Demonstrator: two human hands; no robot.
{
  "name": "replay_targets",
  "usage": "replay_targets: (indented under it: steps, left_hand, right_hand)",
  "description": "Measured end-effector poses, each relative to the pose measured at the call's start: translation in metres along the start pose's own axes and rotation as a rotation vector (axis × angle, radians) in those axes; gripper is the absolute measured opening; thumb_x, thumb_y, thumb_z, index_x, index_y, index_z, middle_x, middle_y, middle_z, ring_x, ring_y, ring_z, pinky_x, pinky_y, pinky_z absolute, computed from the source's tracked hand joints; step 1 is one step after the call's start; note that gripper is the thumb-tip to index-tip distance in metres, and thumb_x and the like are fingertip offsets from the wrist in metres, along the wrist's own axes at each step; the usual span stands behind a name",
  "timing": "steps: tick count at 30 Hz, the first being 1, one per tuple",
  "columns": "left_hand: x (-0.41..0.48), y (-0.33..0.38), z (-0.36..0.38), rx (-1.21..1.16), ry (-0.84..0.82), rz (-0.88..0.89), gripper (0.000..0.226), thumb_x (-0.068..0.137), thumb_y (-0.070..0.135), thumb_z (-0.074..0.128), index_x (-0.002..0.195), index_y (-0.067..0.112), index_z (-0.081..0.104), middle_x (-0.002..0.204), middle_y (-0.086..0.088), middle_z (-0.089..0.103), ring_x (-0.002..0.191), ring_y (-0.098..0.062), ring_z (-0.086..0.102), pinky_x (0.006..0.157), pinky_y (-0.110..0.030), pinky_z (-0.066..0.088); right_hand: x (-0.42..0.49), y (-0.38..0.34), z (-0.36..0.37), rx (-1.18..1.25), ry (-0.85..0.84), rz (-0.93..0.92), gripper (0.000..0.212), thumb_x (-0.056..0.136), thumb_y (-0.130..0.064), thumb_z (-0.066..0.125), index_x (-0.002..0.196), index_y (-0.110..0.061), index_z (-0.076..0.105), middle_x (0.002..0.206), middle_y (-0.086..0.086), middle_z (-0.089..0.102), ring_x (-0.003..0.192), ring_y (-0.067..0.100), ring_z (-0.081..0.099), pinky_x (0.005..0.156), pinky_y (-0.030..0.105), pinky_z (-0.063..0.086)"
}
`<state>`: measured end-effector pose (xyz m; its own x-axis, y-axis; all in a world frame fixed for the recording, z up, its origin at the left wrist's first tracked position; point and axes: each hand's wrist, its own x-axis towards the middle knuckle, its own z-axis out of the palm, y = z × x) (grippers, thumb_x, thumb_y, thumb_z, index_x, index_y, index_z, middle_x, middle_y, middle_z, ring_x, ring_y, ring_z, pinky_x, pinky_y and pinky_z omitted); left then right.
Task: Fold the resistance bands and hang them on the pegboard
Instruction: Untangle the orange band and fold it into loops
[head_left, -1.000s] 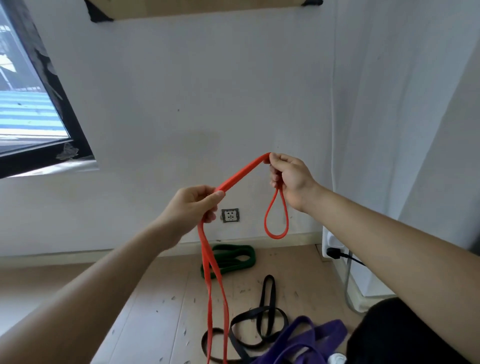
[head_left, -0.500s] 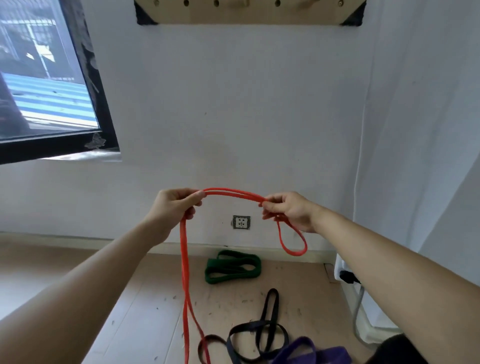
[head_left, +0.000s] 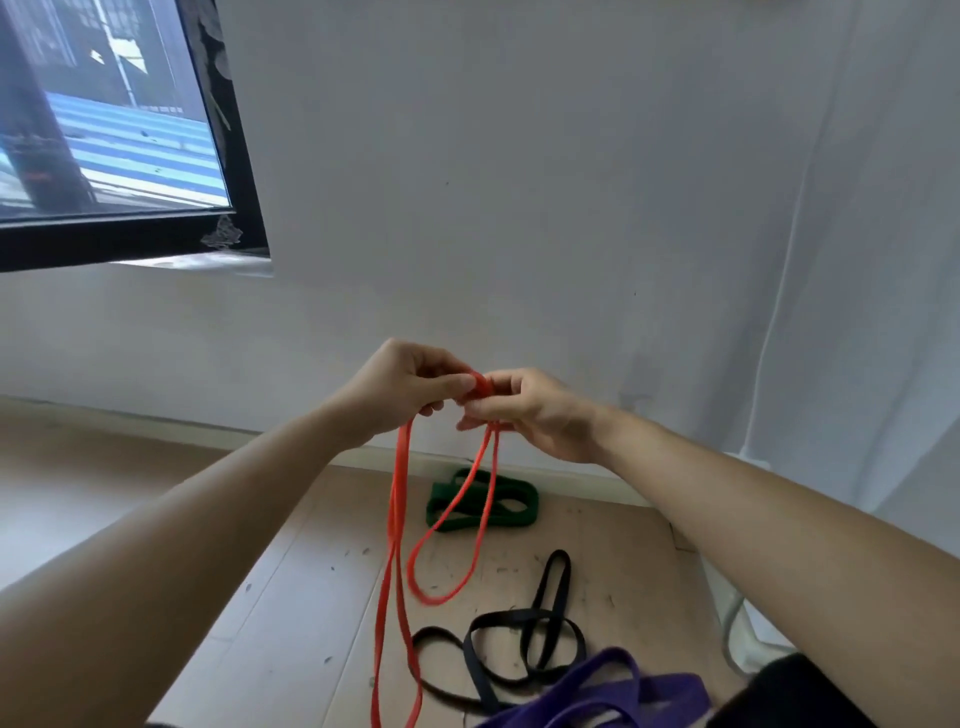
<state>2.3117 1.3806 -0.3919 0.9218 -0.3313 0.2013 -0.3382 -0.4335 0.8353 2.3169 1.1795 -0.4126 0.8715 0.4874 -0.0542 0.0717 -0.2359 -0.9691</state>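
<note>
Roughly at mid-frame, both hands meet in front of the white wall (head_left: 519, 182), fingertips almost touching. The left hand (head_left: 405, 387) has its thumb and curled fingers closed on the top of the red band (head_left: 396, 519). The right hand (head_left: 535, 415) pinches the same bunched top between thumb and forefinger, with its other fingers curled beneath.

The red band is a thin, flat strip of bright orange-red rubber, smooth and plain on the faces that show. From the left hand two strands drop side by side, nearly straight, and run out past the bottom edge of the view. From the right hand a shorter loop hangs, narrow at the top and rounding into a teardrop at its lower end. It swings free above the floor (head_left: 291, 597) and crosses in front of the green band (head_left: 511, 512).

That green band is wider and dark, lying loosely folded on the pale wooden boards just beside the skirting. Nearer the person, a narrow black band (head_left: 545, 623) sprawls in several overlapping loops. A broad purple band (head_left: 613, 686) lies across its near edge at the bottom of the view. Small dark specks dot the boards around them.

At upper left, a black-framed window (head_left: 244, 171) looks out on blue-and-white striped roofing. A thin white cable (head_left: 779, 291) runs down the wall at the right.
</note>
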Motion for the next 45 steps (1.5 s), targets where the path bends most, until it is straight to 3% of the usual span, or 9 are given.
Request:
replay_targets:
  steps: [4,9,14,19,23,27,32,40,45]
  left_hand:
    - [-0.007,0.001,-0.012,-0.074,0.011,-0.005,0.015,0.089,0.019,0.074,0.102,0.013,0.078,0.082,-0.006,0.077,0.068,-0.013,0.066,0.066,-0.023,0.058]
    - [-0.016,-0.002,-0.013,-0.047,-0.061,-0.005,0.012,0.091,0.016,0.069,0.101,0.011,0.074,0.084,-0.008,0.075,0.078,-0.017,0.073,0.076,-0.024,0.060]
    - [-0.018,-0.001,0.003,-0.104,-0.123,-0.008,0.014,0.095,0.011,0.064,0.107,0.008,0.070,0.091,-0.009,0.076,0.087,-0.018,0.075,0.079,-0.021,0.058]
    - [-0.019,-0.004,0.012,-0.253,-0.171,-0.074,0.024,0.096,0.023,0.060,0.112,0.011,0.072,0.095,-0.010,0.077,0.093,-0.025,0.075,0.087,-0.033,0.061]
    - [-0.016,0.001,0.014,-0.442,-0.101,-0.104,0.037,0.088,0.033,0.062,0.118,0.016,0.073,0.091,-0.009,0.073,0.091,-0.030,0.074,0.084,-0.034,0.061]
    - [-0.014,0.001,0.015,-0.550,-0.060,-0.117,0.037,0.088,0.030,0.063,0.119,0.011,0.069,0.087,-0.008,0.070,0.080,-0.027,0.070,0.080,-0.035,0.060]
    - [-0.009,0.001,0.015,-0.647,0.026,-0.158,0.034,0.086,0.025,0.067,0.110,0.003,0.070,0.086,-0.007,0.066,0.074,-0.021,0.059,0.076,-0.034,0.055]
    - [-0.009,0.005,0.007,-0.527,-0.008,-0.193,0.019,0.096,0.007,0.061,0.110,0.000,0.071,0.095,-0.015,0.076,0.080,-0.026,0.071,0.075,-0.033,0.062]
    - [-0.010,0.006,-0.005,-0.588,0.013,-0.162,0.027,0.086,0.009,0.067,0.109,-0.001,0.073,0.092,-0.014,0.075,0.079,-0.025,0.069,0.076,-0.031,0.062]
  right_hand:
    - [-0.007,-0.017,0.004,-0.051,0.036,-0.070,0.028,0.100,-0.021,0.060,0.115,0.001,0.069,0.076,0.006,0.063,0.073,0.020,0.067,0.088,0.042,0.060]
    - [-0.017,-0.041,-0.007,-0.237,0.203,-0.251,0.024,0.103,-0.020,0.056,0.109,-0.002,0.071,0.068,-0.003,0.053,0.060,0.003,0.053,0.065,0.023,0.052]
    - [-0.024,-0.060,-0.018,-0.241,0.351,-0.346,0.015,0.100,-0.015,0.061,0.104,-0.004,0.071,0.061,-0.018,0.060,0.059,-0.002,0.056,0.068,0.024,0.054]
    - [-0.032,-0.069,-0.039,-0.027,0.440,-0.363,0.012,0.100,-0.013,0.061,0.098,-0.005,0.069,0.064,-0.006,0.049,0.052,0.004,0.045,0.068,0.029,0.050]
    - [-0.040,-0.064,-0.051,-0.039,0.497,-0.338,0.022,0.101,-0.014,0.060,0.105,0.007,0.067,0.063,-0.005,0.043,0.050,0.005,0.041,0.064,0.027,0.047]
    - [-0.046,-0.058,-0.060,-0.079,0.474,-0.319,0.022,0.101,-0.012,0.059,0.106,0.009,0.066,0.055,-0.013,0.045,0.049,0.003,0.042,0.061,0.026,0.047]
    - [-0.052,-0.049,-0.069,-0.150,0.452,-0.264,0.019,0.099,-0.013,0.061,0.102,0.003,0.070,0.055,-0.010,0.047,0.051,0.005,0.044,0.064,0.030,0.047]
    - [-0.054,-0.034,-0.078,-0.249,0.439,-0.200,0.017,0.098,-0.015,0.063,0.103,-0.001,0.072,0.054,-0.017,0.052,0.054,0.001,0.050,0.068,0.032,0.050]
    - [-0.054,-0.020,-0.082,-0.265,0.290,-0.117,0.022,0.099,-0.019,0.061,0.111,-0.002,0.069,0.065,-0.010,0.056,0.065,0.011,0.052,0.072,0.027,0.055]
